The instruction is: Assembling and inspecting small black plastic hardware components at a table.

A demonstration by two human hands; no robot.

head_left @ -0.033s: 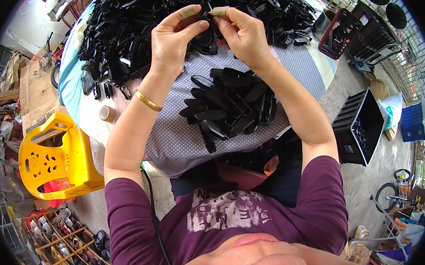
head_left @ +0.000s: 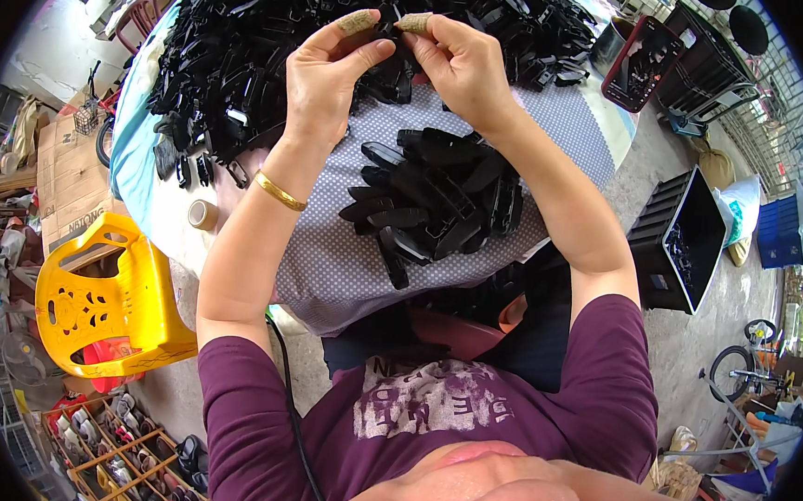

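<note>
Over the far side of the table, my left hand and my right hand meet with thumbs and index fingers pinched. Between the fingertips is a small black plastic part; it blends into the dark pile behind, so its outline is hard to make out. Tan tape wraps both index fingers. A large heap of black plastic parts spreads beyond and beside my hands. Nearer to me, below my hands, lies a smaller pile of similar black parts on the dotted cloth.
A tape roll rests at the table's left edge, near a yellow plastic chair. At right are a phone on a stand, a metal can and a black crate on the floor holding dark parts. A cable runs beside my left arm.
</note>
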